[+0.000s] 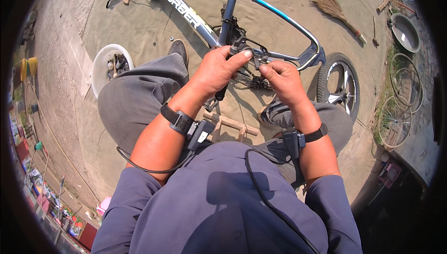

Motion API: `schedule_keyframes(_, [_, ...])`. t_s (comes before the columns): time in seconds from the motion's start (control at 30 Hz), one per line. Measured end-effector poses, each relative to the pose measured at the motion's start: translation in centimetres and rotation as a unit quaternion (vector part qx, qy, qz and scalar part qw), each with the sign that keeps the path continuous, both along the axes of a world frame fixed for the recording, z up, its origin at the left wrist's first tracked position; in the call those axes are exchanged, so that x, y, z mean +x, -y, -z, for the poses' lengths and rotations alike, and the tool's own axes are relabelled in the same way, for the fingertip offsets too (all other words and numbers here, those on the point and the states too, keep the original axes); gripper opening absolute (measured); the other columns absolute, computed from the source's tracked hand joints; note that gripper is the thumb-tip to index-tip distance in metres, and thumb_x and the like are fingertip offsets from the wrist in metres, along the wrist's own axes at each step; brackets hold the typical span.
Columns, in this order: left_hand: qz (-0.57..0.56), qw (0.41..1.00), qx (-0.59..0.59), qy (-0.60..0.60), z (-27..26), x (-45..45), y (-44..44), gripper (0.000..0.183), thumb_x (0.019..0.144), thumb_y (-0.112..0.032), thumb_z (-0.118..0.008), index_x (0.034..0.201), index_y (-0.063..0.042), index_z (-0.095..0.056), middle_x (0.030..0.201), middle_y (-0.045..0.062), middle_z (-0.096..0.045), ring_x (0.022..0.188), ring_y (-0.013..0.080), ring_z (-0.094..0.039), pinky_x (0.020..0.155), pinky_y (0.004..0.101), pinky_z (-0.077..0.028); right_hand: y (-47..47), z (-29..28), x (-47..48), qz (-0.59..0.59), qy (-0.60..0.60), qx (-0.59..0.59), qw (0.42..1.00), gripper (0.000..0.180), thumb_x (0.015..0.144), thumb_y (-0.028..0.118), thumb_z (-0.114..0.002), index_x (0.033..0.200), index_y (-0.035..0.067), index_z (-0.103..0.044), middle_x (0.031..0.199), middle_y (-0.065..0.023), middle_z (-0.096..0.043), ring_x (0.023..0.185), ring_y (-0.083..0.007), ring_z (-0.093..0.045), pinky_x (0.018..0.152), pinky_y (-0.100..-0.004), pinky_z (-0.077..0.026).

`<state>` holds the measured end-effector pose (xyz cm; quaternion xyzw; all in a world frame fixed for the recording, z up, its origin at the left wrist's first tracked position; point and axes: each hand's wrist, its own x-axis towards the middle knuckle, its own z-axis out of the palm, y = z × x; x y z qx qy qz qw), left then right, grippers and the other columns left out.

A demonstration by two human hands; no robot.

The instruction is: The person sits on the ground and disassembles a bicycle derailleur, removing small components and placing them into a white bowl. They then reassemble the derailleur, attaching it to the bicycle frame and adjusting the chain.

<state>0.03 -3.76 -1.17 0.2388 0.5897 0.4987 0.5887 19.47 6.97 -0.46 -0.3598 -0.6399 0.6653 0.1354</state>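
Close in front of me is a blue and dark bicycle frame (185,13) marked Forever, on the ground sheet. My left hand (220,65) grips a dark metal bicycle component (247,45), with the thumb laid across it. Its exact kind is hard to tell. At the component's right end, my right hand (282,79) has thumb and forefinger pinched on a small dark piece of it. Beneath my hands show a chain (244,85) and a crank arm (221,92); both are partly covered by my fingers.
A white basin (99,60) of small parts stands by my left knee. To the right are a bicycle wheel (354,79), a straw broom (331,7), a metal basin (415,44) and bare wheel rims (394,124). A low wooden stool (232,122) sits between my legs.
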Motion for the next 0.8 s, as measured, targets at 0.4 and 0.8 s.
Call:
schedule_keyframes(0.4, [-0.009,0.996,0.036,-0.082,-0.9,1.1,0.1,0.066,0.080,-0.042,-0.091,0.117,0.008,-0.068,0.088,0.000,-0.064,0.081,0.0068,-0.055,0.072,0.0265,-0.049,-0.9,0.0,0.6,0.102,-0.077,-0.202,0.971,0.027,0.100,0.030,-0.073,0.094,0.004,-0.069,0.062,0.0089,-0.045,0.052,-0.0022,-0.034,0.047,-0.0241,-0.022])
schedule_keyframes(0.8, [-0.096,0.964,0.164,-0.187,-0.3,4.0,-0.3,0.017,0.101,-0.014,-0.067,0.109,0.001,-0.071,0.095,0.002,-0.070,0.086,0.0069,-0.060,0.077,0.0250,-0.050,-0.2,0.9,0.2,0.116,-0.070,-0.130,0.982,0.018,0.100,0.021,-0.072,0.101,0.002,-0.074,0.080,0.0030,-0.062,0.070,-0.0081,-0.055,0.063,-0.0239,-0.043])
